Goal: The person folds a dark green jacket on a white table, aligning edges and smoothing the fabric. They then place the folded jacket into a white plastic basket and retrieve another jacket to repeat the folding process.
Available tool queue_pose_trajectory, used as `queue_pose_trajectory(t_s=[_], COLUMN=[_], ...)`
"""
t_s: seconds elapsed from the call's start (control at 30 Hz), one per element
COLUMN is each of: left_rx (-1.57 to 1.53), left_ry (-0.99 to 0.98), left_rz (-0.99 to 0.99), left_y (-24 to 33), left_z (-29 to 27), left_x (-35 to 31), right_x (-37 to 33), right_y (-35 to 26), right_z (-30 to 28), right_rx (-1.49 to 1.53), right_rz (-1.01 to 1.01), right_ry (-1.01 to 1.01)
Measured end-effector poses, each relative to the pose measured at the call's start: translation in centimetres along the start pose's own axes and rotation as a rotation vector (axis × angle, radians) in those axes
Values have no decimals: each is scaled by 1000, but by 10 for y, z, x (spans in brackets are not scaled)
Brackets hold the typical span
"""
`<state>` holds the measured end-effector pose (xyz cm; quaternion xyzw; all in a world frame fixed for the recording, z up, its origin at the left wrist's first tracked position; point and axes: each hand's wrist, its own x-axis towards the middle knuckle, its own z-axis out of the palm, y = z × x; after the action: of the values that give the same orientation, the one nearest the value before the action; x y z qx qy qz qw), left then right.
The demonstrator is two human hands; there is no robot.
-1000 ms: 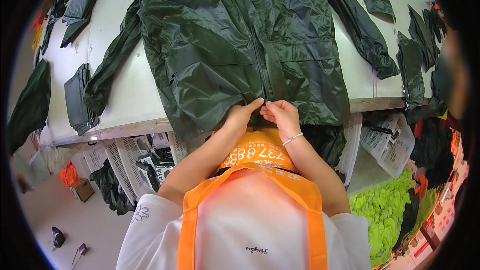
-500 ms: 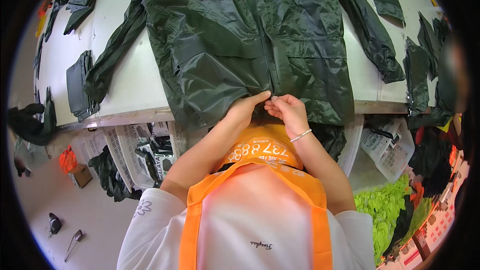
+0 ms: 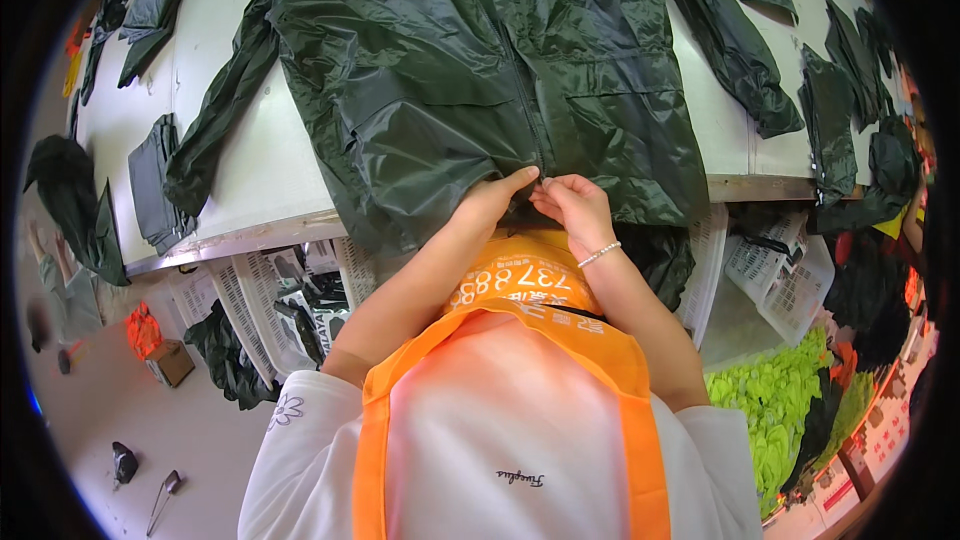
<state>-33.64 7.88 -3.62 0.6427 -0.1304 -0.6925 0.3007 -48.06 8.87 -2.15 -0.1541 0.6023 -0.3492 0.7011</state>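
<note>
A dark green, shiny rain jacket [image 3: 420,130] lies spread front up, its hem hanging over the table's near edge. Its zip [image 3: 523,100] runs down the middle front to the hem. My left hand [image 3: 492,202] grips the hem just left of the zip's lower end, thumb on top and fingers hidden beneath the cloth. Close beside it, my right hand [image 3: 577,206] pinches the zip's bottom end with bent fingers. The fingertips nearly meet, and the small zip parts between them are too small to make out.
Folded dark green pieces lie on the white table [image 3: 280,155] at left [image 3: 158,185] and right [image 3: 828,125]. Below the edge are white plastic crates [image 3: 262,310] with packets. Bright yellow-green garments [image 3: 765,405] heap at lower right. A cardboard box [image 3: 171,364] stands on the floor.
Both hands stay at the zip's lower end, the right one bent slightly closer in. The whole view has shifted a little. At far left, a dark garment hangs higher and larger beside the table.
</note>
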Motion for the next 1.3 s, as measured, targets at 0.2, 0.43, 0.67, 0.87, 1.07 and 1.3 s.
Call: queue_pose_trajectory(t_s=[0.2, 0.43, 0.67, 0.87, 1.07, 1.3], left_rx=[-98, -35, 351, 474, 528, 145], left_ry=[-47, -26, 43, 28, 67, 19], left_rz=[80, 51, 4, -43, 49, 52], left_y=[13, 19, 16, 25, 25, 12], left_z=[5, 5, 3, 2, 0, 0], left_x=[-17, -22, -24, -33, -31, -20], right_x=[0, -7, -8, -9, -5, -7], right_y=[-2, -4, -2, 2, -7, -13], right_z=[-4, 5, 6, 6, 3, 6], right_rx=[46, 18, -28, -9, -76, 19], right_rz=[14, -57, -86, -111, -80, -8], right_ry=[-43, 19, 27, 13, -21, -17])
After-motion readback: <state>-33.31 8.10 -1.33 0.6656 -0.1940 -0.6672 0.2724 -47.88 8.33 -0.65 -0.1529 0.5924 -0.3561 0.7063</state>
